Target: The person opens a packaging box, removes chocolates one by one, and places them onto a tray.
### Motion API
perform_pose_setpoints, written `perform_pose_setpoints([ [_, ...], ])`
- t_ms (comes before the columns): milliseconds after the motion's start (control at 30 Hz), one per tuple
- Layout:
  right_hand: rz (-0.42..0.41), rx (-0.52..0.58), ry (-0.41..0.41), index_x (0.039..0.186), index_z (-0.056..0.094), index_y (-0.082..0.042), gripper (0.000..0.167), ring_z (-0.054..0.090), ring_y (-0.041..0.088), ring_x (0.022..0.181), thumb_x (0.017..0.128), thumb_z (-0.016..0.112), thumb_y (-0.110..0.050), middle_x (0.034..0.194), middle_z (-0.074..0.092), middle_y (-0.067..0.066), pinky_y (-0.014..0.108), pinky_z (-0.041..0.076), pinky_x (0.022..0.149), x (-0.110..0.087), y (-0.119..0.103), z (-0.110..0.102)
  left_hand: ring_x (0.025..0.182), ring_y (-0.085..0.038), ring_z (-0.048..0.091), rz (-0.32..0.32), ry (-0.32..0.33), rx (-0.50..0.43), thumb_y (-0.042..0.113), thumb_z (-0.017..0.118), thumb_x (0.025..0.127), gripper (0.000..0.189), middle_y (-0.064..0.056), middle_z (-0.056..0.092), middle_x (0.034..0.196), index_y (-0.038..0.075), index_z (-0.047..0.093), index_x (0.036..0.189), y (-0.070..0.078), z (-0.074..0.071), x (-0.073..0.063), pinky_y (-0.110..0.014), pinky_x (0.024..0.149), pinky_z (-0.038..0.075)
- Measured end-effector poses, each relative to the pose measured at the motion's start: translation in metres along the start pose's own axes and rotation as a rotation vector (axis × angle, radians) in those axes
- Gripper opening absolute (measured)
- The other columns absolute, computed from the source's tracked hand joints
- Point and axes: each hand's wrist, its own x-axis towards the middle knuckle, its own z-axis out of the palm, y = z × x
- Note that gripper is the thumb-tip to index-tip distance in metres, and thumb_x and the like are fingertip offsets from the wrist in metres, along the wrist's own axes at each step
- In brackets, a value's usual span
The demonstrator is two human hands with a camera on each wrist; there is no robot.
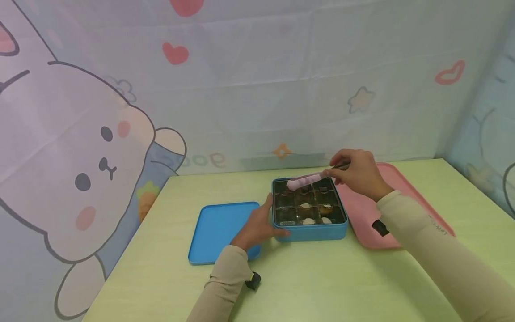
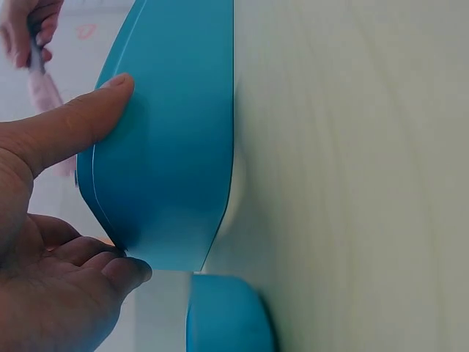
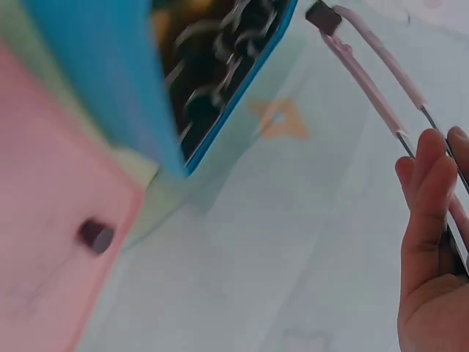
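Note:
A blue tin point(image 1: 311, 232) stands lidless on the table, fitted with a dark divided insert point(image 1: 284, 210) that has pale pieces in several front compartments. My left hand point(image 1: 257, 227) grips the tin's near left corner, thumb on the front wall and fingers along the left side. My right hand point(image 1: 358, 172) holds tongs with pink-covered arms point(image 1: 306, 181) over the tin's far left part. Between the tong tips, the right wrist view shows a small dark brown block point(image 3: 323, 17).
The blue lid point(image 1: 217, 232) lies left of the tin, partly behind my left hand. To the right is a pink tray point(image 1: 366, 223), with a small dark piece point(image 3: 97, 235) near its edge. A printed cloth point(image 1: 249, 89) hangs behind the table.

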Motion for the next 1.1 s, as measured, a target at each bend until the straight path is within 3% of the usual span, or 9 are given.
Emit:
perform_pose_setpoints([
  [333, 0.191, -0.062, 0.298, 0.104, 0.067, 0.005, 0.03, 0.061, -0.01, 0.051, 0.093, 0.073, -0.022, 0.074, 0.076, 0.01, 0.013, 0.052, 0.054, -0.021, 0.075, -0.057, 0.154, -0.038, 0.027, -0.015, -0.021, -0.003, 0.036, 0.087, 0.079, 0.122, -0.013, 0.02, 0.169, 0.012, 0.002, 0.163, 0.0, -0.002, 0.001, -0.056, 0.118, 0.038],
  [400, 0.248, -0.052, 0.33, 0.106, 0.065, 0.008, 0.035, 0.058, -0.014, 0.049, 0.094, 0.072, -0.025, 0.064, 0.072, -0.008, 0.014, 0.055, 0.083, -0.026, 0.092, -0.061, 0.153, -0.038, 0.028, -0.016, -0.019, 0.0, 0.036, 0.087, 0.079, 0.122, -0.013, 0.02, 0.168, 0.012, 0.002, 0.163, 0.0, -0.002, 0.001, -0.056, 0.117, 0.038],
  [467, 0.303, -0.055, 0.36, 0.108, 0.063, 0.009, 0.038, 0.053, -0.02, 0.049, 0.096, 0.07, -0.027, 0.053, 0.062, -0.025, 0.03, 0.035, 0.118, -0.032, 0.107, -0.062, 0.153, -0.038, 0.028, -0.016, -0.018, 0.004, 0.036, 0.087, 0.079, 0.122, -0.014, 0.021, 0.168, 0.012, 0.003, 0.163, 0.0, -0.002, 0.0, -0.056, 0.117, 0.039],
  [533, 0.343, -0.066, 0.383, 0.108, 0.062, 0.011, 0.04, 0.047, -0.025, 0.05, 0.097, 0.067, -0.027, 0.048, 0.053, -0.033, 0.052, 0.014, 0.123, -0.036, 0.119, -0.061, 0.153, -0.038, 0.029, -0.011, -0.017, 0.012, 0.036, 0.087, 0.079, 0.121, -0.014, 0.022, 0.168, 0.011, 0.003, 0.163, -0.001, -0.002, 0.0, -0.055, 0.117, 0.039],
  [733, 0.356, -0.173, 0.375, 0.107, 0.062, 0.013, 0.036, 0.034, -0.028, 0.056, 0.099, 0.064, -0.022, 0.072, 0.074, 0.021, 0.065, 0.018, 0.112, -0.039, 0.137, -0.05, 0.153, -0.038, 0.029, -0.011, -0.013, 0.018, 0.035, 0.087, 0.079, 0.121, -0.013, 0.022, 0.168, 0.011, 0.004, 0.163, -0.001, 0.0, 0.0, -0.055, 0.117, 0.039],
  [833, 0.357, -0.174, 0.347, 0.106, 0.063, 0.013, 0.033, 0.043, -0.022, 0.054, 0.097, 0.066, -0.019, 0.084, 0.074, 0.029, 0.067, 0.016, 0.114, -0.039, 0.139, -0.046, 0.153, -0.037, 0.029, -0.015, -0.014, 0.012, 0.035, 0.087, 0.08, 0.12, -0.012, 0.022, 0.168, 0.012, 0.004, 0.163, -0.001, 0.0, 0.0, -0.055, 0.117, 0.039],
  [933, 0.367, -0.162, 0.329, 0.107, 0.065, 0.013, 0.033, 0.067, 0.012, 0.072, 0.096, 0.067, -0.018, 0.087, 0.074, 0.029, 0.069, 0.014, 0.113, -0.04, 0.138, -0.045, 0.153, -0.037, 0.029, -0.014, -0.015, 0.007, 0.035, 0.087, 0.08, 0.12, -0.012, 0.021, 0.168, 0.012, 0.004, 0.163, 0.0, 0.0, -0.001, -0.055, 0.117, 0.039],
  [1000, 0.368, -0.158, 0.323, 0.108, 0.067, 0.013, 0.035, 0.066, 0.034, 0.09, 0.096, 0.068, -0.02, 0.085, 0.075, 0.027, 0.07, 0.014, 0.112, -0.041, 0.138, -0.047, 0.153, -0.038, 0.028, -0.015, -0.016, 0.004, 0.035, 0.087, 0.079, 0.12, -0.012, 0.021, 0.168, 0.012, 0.004, 0.163, 0.0, -0.001, -0.001, -0.055, 0.117, 0.039],
  [1100, 0.358, -0.144, 0.301, 0.109, 0.07, 0.011, 0.038, 0.066, 0.02, 0.087, 0.097, 0.067, -0.025, 0.071, 0.076, 0.011, 0.07, 0.013, 0.113, -0.042, 0.139, -0.051, 0.153, -0.038, 0.028, -0.017, -0.016, 0.003, 0.035, 0.087, 0.079, 0.12, -0.013, 0.021, 0.168, 0.012, 0.004, 0.163, 0.0, -0.001, -0.002, -0.055, 0.117, 0.039],
])
